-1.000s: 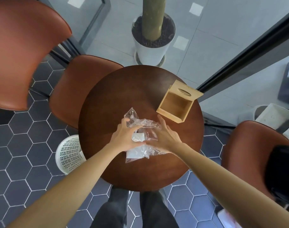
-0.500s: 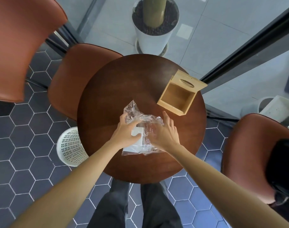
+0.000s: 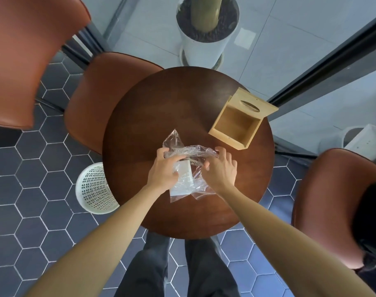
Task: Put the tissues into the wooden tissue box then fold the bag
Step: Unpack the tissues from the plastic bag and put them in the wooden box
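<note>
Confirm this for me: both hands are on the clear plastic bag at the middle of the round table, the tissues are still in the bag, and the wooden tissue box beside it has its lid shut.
Not quite. In the head view the wooden tissue box stands open and empty, its lid swung back. The rest holds: left hand and right hand grip the plastic bag, tissues inside.

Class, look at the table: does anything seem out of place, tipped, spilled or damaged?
Nothing is spilled or broken. The wooden tissue box sits near the table's far right edge with its lid swung open and nothing inside. The tissues are in the crumpled clear bag, which the left hand and right hand hold.
</note>
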